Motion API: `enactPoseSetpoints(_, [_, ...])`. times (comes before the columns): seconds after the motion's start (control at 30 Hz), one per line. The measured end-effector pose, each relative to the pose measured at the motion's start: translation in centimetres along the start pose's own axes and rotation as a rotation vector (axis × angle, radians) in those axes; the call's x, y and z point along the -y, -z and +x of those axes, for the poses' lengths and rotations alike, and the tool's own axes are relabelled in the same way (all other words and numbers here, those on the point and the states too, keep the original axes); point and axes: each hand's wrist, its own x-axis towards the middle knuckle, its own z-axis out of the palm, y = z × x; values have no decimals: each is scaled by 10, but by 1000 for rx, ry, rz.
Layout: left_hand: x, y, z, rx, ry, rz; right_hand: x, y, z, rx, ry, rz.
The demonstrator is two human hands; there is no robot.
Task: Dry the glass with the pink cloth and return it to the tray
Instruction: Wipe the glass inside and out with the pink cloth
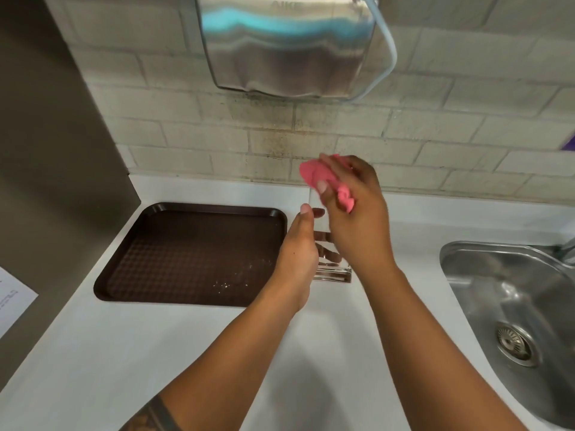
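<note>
White countertop (130, 353) running under whole scene. Stainless sink (485, 293) sitting at right edge, round drain strainer (515, 343) lying in its basin, part of tap base (567, 251) showing at far right. Steel hand dryer (286, 45) hanging on pale brick-tile wall (466, 126), pale cable (385, 57) looping down its right side. Dark staining running down tiles below dryer. Grey panel (46, 150) standing at left; printed paper sheet (12, 297) lying at lower left.
</note>
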Motion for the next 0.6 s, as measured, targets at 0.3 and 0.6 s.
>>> enactPoseSetpoints(0.3, [-14,9,4,-56,90,-145,-5,-9,-57,-21,-348,233])
enactPoseSetpoints(0.6, [-6,19,10,41,139,-194,7,-23,-85,97,4,-89])
